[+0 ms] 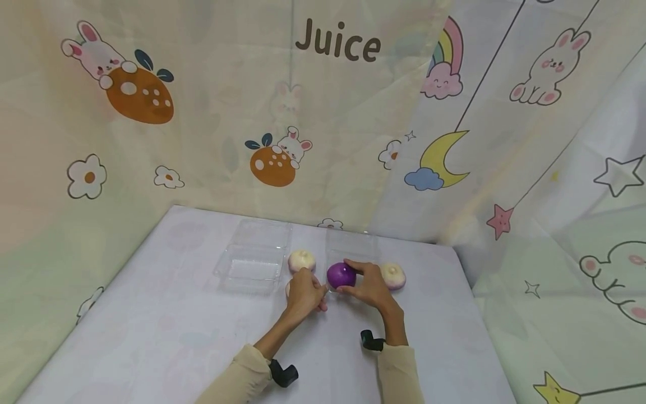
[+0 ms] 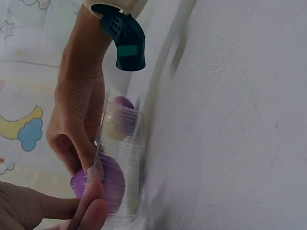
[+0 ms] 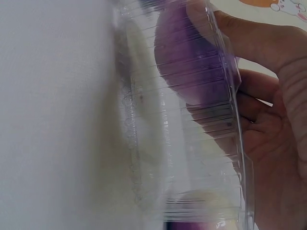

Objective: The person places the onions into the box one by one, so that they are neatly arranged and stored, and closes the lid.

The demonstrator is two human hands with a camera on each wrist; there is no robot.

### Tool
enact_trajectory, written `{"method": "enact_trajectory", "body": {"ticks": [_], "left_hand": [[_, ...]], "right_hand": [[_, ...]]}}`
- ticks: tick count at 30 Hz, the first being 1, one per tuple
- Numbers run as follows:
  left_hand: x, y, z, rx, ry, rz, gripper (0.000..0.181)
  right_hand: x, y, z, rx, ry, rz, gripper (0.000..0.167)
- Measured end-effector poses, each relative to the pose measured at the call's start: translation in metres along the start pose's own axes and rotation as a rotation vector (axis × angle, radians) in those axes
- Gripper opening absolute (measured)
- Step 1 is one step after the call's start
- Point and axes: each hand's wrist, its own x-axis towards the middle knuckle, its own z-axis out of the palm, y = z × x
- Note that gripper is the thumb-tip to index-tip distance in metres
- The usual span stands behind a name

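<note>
My right hand (image 1: pixel 370 285) (image 3: pixel 276 124) grips a glossy purple ball (image 1: pixel 341 276) between thumb and fingers. The ball (image 2: pixel 114 184) (image 3: pixel 187 60) sits partly inside a clear plastic container (image 3: pixel 168 139), seen through its ribbed wall. My left hand (image 1: pixel 305 293) (image 2: pixel 45 211) pinches the near left rim of that container (image 2: pixel 133 179), fingertips beside the ball. Just beyond the left hand rests a cream and purple round piece (image 1: pixel 301 261); a similar one is mostly hidden behind that hand. Another such piece (image 1: pixel 392 276) lies right of my right hand.
Left on the white table (image 1: pixel 202 336) stands a second clear container (image 1: pixel 254 269) with its lid open towards the back. Patterned cloth (image 1: pixel 212 112) hangs behind and at the sides. Dark devices (image 1: pixel 284 374) are strapped at both wrists.
</note>
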Motion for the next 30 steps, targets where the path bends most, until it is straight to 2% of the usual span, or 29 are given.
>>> {"method": "enact_trajectory", "body": {"ticks": [8, 16, 30], "left_hand": [[-0.0001, -0.0005, 0.0004, -0.004, -0.005, -0.005, 0.025], [-0.0003, 0.0004, 0.0008, -0.016, -0.004, -0.024, 0.024], [0.0021, -0.0012, 0.0006, -0.023, -0.012, 0.004, 0.024]], "right_hand": [[0.002, 0.0015, 0.0002, -0.004, -0.032, -0.023, 0.079], [0.0035, 0.0031, 0.0008, -0.019, -0.057, -0.004, 0.079], [0.0055, 0.0036, -0.0001, -0.024, -0.088, 0.012, 0.078]]}}
